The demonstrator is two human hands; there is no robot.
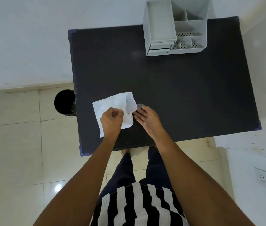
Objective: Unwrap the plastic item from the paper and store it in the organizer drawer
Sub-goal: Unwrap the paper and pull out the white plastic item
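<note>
Left hand (pixel 112 119) pinched shut on the crumpled white sheet of paper (pixel 112 110), peeling it back. Right hand (pixel 146 117) just right of the paper, palm up, fingers loosely spread, holding nothing firmly; small pale translucent plastic item (pixel 140 105) at its fingertips, just clear of the paper's right edge. Unwrapping nearly finished, by the look of it. Still left: freeing the item fully, carrying it to the grey plastic desk organizer (pixel 175 26), well beyond the paper at the far edge of the black counter (pixel 178 95), opening its closed small drawer (pixel 159 46), placing the item inside.
</note>
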